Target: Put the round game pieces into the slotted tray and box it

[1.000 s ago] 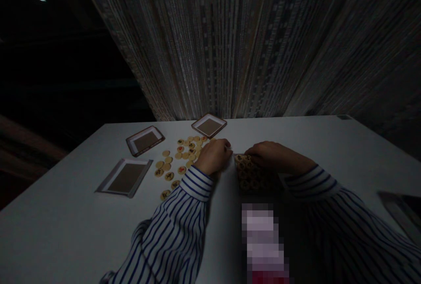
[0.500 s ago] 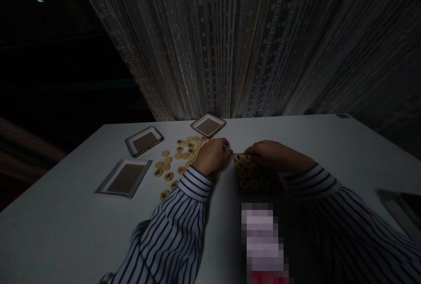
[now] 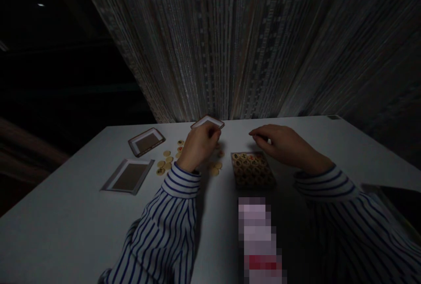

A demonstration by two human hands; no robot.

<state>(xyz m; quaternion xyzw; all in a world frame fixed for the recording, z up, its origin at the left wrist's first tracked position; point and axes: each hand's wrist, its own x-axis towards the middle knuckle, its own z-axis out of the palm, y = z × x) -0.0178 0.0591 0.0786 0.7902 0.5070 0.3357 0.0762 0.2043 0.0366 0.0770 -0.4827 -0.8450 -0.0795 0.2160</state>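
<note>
dark-edged rectangular box (image 3: 255, 186) packed with round tan wooden-looking discs (image 3: 244, 162), lower right of frame centre: just below-left of your right hand (image 3: 284, 146), nearer than your left hand (image 3: 197, 146). can't tell whether either grips anything.

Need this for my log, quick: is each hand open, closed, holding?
Left hand: curled, but whether closed or holding anything cannot be told.
Right hand: partly open, nothing visible in it.
</note>
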